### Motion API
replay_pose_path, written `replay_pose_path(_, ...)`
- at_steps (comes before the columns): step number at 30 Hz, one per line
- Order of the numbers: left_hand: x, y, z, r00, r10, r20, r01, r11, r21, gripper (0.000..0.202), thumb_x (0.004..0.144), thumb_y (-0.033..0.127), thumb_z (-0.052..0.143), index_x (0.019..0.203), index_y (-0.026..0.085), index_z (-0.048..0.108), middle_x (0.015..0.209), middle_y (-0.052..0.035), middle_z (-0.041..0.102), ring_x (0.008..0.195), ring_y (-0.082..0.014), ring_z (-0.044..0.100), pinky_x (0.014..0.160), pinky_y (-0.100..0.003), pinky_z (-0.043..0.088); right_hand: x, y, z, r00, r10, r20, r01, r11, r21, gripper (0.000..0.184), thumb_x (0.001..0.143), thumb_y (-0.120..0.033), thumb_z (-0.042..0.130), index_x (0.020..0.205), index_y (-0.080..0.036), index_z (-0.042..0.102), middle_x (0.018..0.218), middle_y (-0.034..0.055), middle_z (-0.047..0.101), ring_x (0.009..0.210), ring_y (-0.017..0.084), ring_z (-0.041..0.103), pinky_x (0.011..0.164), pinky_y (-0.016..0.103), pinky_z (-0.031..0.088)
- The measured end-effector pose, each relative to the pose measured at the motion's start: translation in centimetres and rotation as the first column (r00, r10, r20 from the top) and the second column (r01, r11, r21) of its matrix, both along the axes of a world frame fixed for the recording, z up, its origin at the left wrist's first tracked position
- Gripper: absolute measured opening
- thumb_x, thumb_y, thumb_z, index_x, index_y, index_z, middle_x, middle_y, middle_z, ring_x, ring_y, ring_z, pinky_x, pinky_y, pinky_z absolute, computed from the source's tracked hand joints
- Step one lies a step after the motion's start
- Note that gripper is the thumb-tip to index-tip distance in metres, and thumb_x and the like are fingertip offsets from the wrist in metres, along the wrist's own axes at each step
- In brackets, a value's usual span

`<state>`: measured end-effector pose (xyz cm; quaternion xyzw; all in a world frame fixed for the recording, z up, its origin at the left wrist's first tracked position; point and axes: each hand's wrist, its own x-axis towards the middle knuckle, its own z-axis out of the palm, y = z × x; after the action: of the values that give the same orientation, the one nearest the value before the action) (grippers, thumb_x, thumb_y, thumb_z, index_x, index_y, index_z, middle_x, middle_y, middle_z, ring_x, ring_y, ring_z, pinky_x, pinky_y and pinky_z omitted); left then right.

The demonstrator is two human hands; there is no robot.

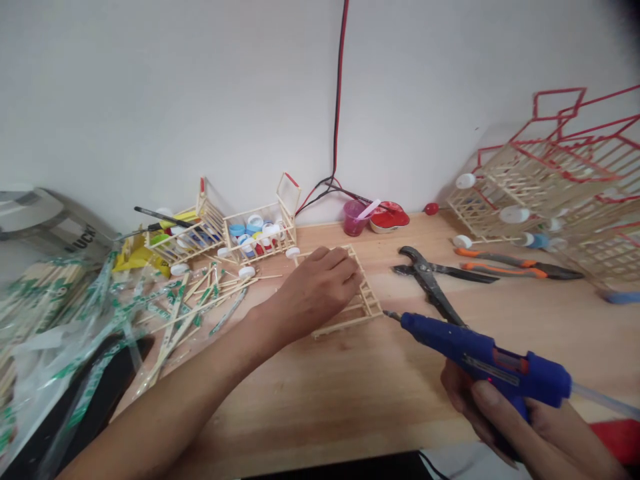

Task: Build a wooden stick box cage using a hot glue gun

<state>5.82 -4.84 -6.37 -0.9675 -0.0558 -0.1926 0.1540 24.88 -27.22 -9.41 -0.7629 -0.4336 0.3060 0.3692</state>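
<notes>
My right hand (500, 413) is wrapped round a blue hot glue gun (480, 357) with a clear glue stick (605, 400) coming out of its back end. The gun's metal nozzle (393, 315) points left, close to the right corner of a small wooden stick frame (370, 303). Over that frame lies my left hand (325, 283), its fingers curled down on the frame's upper part. The palm and fingertips are hidden from above, and so is much of the frame. Slatted rungs show to the right of the knuckles.
Stick carts (260, 240) holding bottle caps stand at the back. Loose sticks and wrappers (185, 313) spread at left. Black pliers (425, 273), orange-handled pliers (525, 263), a purple cup (353, 220) and a red paint dish (390, 219) lie behind. Red-edged stick carts (550, 173) are stacked at right.
</notes>
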Motion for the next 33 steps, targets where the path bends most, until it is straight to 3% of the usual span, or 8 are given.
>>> replay_pose_path(3, 0.1, 0.0, -0.1, 1.000, 0.006, -0.004, -0.006, 1.000, 0.012, 0.017, 0.098, 0.013, 0.048, 0.103, 0.012, 0.065, 0.099, -0.0094, 0.066, 0.102, -0.0232, 0.057, 0.082, -0.035, 0.044, -0.5, 0.2, 0.9, 0.997, -0.066, -0.032, 0.065, 0.998, -0.025, 0.059, 0.079, -0.077, 0.051, 0.065, -0.020, 0.060, 0.050, -0.0013, 0.047, 0.044, 0.011, 0.037, 0.042, 0.025, 0.032)
replay_pose_path(13, 0.5, 0.1, -0.6, 1.000, 0.015, -0.003, -0.015, 0.999, 0.036, 0.017, 0.098, 0.012, 0.049, 0.097, 0.011, 0.066, 0.096, -0.0092, 0.065, 0.094, -0.0228, 0.055, 0.077, -0.034, 0.038, -1.2, 0.1, 1.7, 0.999, -0.046, 0.012, 0.046, 0.999, -0.014, 0.061, 0.076, -0.080, 0.051, 0.061, -0.022, 0.056, 0.046, -0.0012, 0.044, 0.041, 0.011, 0.036, 0.040, 0.026, 0.033)
replay_pose_path(15, 0.6, 0.1, -0.7, 1.000, 0.018, -0.015, -0.017, 0.999, 0.037, 0.016, 0.098, 0.013, 0.050, 0.097, 0.012, 0.065, 0.096, -0.0092, 0.065, 0.094, -0.0229, 0.055, 0.077, -0.035, 0.037, -1.1, 0.0, 1.7, 0.999, -0.041, 0.032, 0.042, 0.999, -0.032, 0.060, 0.080, -0.078, 0.050, 0.061, -0.021, 0.054, 0.048, -0.0009, 0.047, 0.043, 0.011, 0.039, 0.041, 0.025, 0.034)
replay_pose_path(19, 0.6, 0.1, -0.7, 1.000, 0.017, -0.025, -0.016, 1.000, 0.023, 0.016, 0.098, 0.013, 0.049, 0.096, 0.012, 0.065, 0.096, -0.0099, 0.065, 0.093, -0.0227, 0.054, 0.077, -0.036, 0.037, -0.1, -0.2, 1.0, 0.986, 0.165, 0.001, -0.165, 0.985, -0.057, 0.053, 0.085, -0.070, 0.050, 0.072, -0.020, 0.060, 0.051, 0.0001, 0.053, 0.041, 0.012, 0.044, 0.039, 0.024, 0.037)
replay_pose_path(33, 0.7, 0.0, -0.6, 0.999, 0.012, -0.033, -0.012, 1.000, 0.005, 0.018, 0.098, 0.013, 0.050, 0.093, 0.012, 0.067, 0.095, -0.0096, 0.065, 0.091, -0.0226, 0.054, 0.075, -0.036, 0.035, 0.2, -0.2, 0.4, 0.993, 0.120, 0.010, -0.120, 0.991, -0.067, 0.053, 0.088, -0.068, 0.047, 0.074, -0.018, 0.060, 0.053, 0.0000, 0.052, 0.045, 0.012, 0.046, 0.042, 0.024, 0.036)
